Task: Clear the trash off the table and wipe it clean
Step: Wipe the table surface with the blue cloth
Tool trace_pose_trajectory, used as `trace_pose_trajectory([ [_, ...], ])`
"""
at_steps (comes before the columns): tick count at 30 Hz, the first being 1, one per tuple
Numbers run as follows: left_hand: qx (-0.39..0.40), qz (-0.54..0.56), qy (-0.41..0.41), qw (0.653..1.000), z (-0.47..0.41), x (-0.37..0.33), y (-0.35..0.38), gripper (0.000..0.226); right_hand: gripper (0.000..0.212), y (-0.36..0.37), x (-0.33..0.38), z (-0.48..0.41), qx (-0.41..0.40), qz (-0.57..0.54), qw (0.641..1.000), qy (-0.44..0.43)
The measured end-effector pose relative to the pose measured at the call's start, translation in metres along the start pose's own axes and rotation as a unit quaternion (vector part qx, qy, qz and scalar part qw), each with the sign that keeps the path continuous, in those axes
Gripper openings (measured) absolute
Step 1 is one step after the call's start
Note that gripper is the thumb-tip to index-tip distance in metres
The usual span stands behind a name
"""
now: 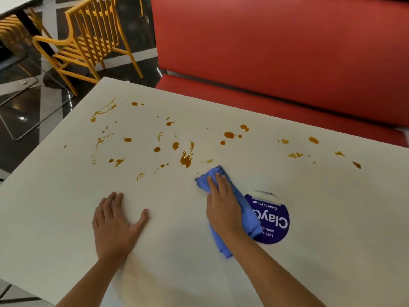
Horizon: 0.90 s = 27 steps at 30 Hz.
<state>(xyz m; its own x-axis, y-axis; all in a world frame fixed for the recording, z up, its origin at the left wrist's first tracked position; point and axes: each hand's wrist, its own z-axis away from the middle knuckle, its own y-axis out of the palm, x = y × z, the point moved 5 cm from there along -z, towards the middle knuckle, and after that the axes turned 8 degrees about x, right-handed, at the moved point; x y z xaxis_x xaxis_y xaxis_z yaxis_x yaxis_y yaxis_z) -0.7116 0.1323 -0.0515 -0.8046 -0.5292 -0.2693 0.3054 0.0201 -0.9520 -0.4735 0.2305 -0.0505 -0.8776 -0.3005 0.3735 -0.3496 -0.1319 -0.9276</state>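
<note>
Cloth [241,209] on table [321,218], sticker [276,220] right, spills [185,159] beyond.

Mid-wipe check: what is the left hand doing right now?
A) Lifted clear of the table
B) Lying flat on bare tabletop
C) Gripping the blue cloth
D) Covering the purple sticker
B: the left hand lies flat with fingers straight on the table, while the right hand presses the blue cloth.

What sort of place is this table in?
Probably a cafeteria or food court: a red padded bench seat runs along the white table, yellow slatted chairs stand nearby, and a round purple "Clean as you go" sticker lies on it.
</note>
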Motion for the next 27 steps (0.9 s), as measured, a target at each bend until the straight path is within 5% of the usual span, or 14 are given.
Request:
trace_pose_trajectory([
  [5, 0.017, 0.003, 0.001, 1.000, -0.001, 0.000, -0.001, 0.101, 0.039, -0.007, -0.015, 0.003, -0.023, 0.004, 1.000, -0.007],
  [10, 0.067, 0.040, 0.062, 0.995, -0.009, 0.014, -0.008, 0.095, 0.037, -0.006, -0.016, -0.026, -0.060, -0.013, 0.991, 0.118],
  [17, 0.030, -0.023, 0.096, 0.995, -0.075, 0.089, -0.058, 0.093, 0.047, 0.002, 0.016, -0.059, -0.033, -0.025, 0.961, 0.272],
  [27, 0.058, -0.021, 0.078, 0.995, -0.119, 0.129, -0.067, 0.087, 0.044, 0.025, 0.067, -0.015, -0.018, -0.069, 0.996, 0.058],
])
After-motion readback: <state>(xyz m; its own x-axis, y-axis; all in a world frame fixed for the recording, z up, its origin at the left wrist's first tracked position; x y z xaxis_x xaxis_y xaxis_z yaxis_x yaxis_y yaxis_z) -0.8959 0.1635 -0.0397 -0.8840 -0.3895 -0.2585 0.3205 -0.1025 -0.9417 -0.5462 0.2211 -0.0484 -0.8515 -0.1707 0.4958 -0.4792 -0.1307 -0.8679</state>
